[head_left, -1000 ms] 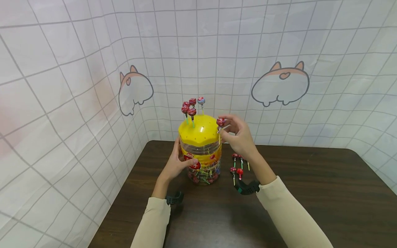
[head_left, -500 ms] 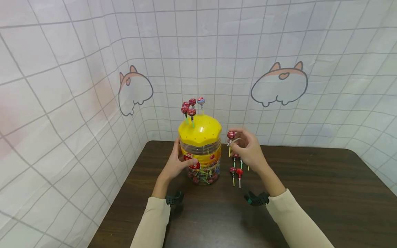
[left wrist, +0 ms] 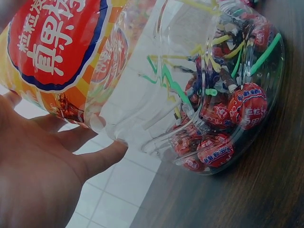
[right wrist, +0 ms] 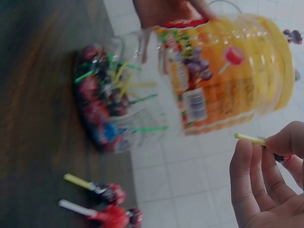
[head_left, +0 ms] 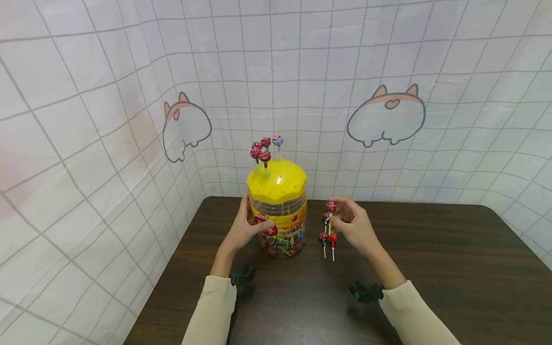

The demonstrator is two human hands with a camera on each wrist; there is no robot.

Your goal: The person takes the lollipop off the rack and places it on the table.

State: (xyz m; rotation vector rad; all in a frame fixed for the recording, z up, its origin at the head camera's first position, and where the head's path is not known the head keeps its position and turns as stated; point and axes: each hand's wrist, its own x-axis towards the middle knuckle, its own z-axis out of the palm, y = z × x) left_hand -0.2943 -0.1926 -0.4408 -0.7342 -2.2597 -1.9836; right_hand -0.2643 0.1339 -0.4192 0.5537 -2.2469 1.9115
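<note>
A clear candy jar point(head_left: 284, 223) with a yellow and red label stands upright on the table, part-filled with wrapped lollipops point(left wrist: 249, 107). My left hand point(head_left: 241, 232) grips its left side, thumb across the label. Several red lollipops point(head_left: 264, 156) and one blue-and-red lollipop point(head_left: 278, 140) stand by their sticks in the yellow lid point(head_left: 280, 184), which has small holes. To the right of the jar, my right hand point(head_left: 355, 227) pinches a red lollipop point(head_left: 331, 206) with a yellow stick point(right wrist: 249, 139), head up, low over the lollipops lying there.
On the dark wooden table point(head_left: 431, 268), a dark red lollipop point(head_left: 324, 237) and a bright red lollipop point(head_left: 333, 239) lie side by side, with another lollipop point(head_left: 326, 217) behind them. A white grid-patterned cloth point(head_left: 310, 86) hangs along the back and left.
My right hand has moved from beside the lid, down and to the right, carrying the red lollipop over the ones on the table. My left hand keeps its grip on the jar.
</note>
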